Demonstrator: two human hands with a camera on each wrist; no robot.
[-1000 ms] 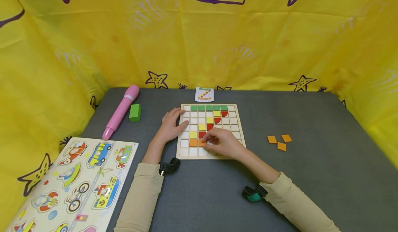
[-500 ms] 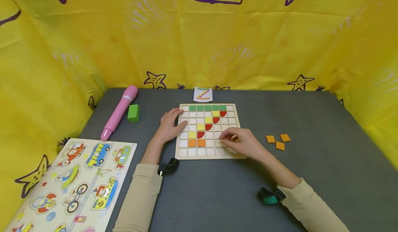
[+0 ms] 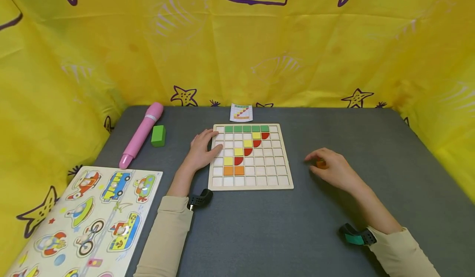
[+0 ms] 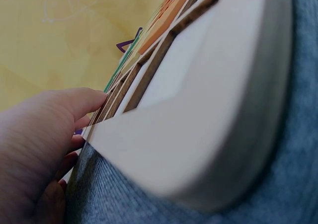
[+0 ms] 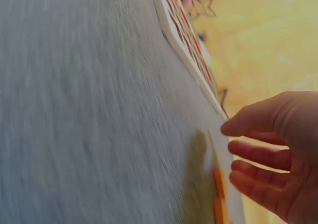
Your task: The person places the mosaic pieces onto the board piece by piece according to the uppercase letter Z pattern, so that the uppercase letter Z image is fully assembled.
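A wooden grid board [image 3: 289, 178] with white cells holds a row of green tiles [image 3: 246, 129], a diagonal of yellow tiles [image 3: 238, 152] and red rounded ones [image 3: 248, 151], plus two orange squares [image 3: 233, 170] near the bottom. My left hand [image 3: 200, 151] rests on the board's left edge; its thumb [image 4: 89, 101] touches the frame. Right of the board my right hand [image 3: 334, 170] hovers over the loose orange tiles [image 5: 219, 184], with thumb and fingers apart and nothing held between them. It mostly hides those tiles in the head view.
Behind the board lies a small pattern card [image 3: 241, 113]. On the left are a pink microphone-shaped object [image 3: 141, 137], a green block [image 3: 158, 136] and a vehicle picture puzzle [image 3: 89, 223]. Yellow cloth [image 3: 237, 54] encloses the table's back and sides.
My right hand has left an orange tile in the second orange cell and moved right, off the board, to the loose tiles. The left hand stays at the board's edge.
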